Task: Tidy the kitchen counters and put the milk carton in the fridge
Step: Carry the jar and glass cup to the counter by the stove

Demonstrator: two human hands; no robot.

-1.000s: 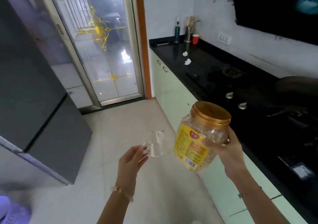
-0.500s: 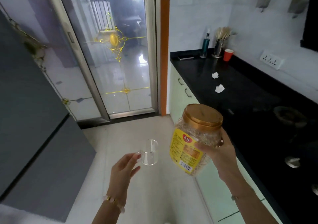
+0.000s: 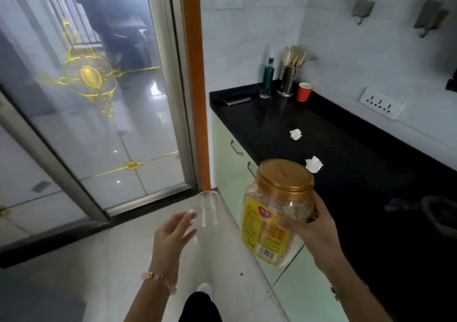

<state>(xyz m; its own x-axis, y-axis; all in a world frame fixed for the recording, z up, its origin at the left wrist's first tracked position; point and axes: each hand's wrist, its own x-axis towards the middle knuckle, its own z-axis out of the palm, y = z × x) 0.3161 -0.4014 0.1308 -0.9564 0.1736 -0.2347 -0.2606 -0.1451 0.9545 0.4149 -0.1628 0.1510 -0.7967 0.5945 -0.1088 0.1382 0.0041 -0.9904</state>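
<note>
Tissue wads (image 3: 314,164) dot counter (image 3: 272,123) — hands hold jar (image 3: 277,212); glass (image 3: 207,209)

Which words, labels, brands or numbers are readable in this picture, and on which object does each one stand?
Red badge on the yellow label of the jar in the right hand: two white characters, too blurred to read.
Small print on the same label: too small to read.
Barcode at the label's lower edge: digits not legible.
Gold lid, red cup, teal bottle, glass cup in the left hand: no text visible.
</note>
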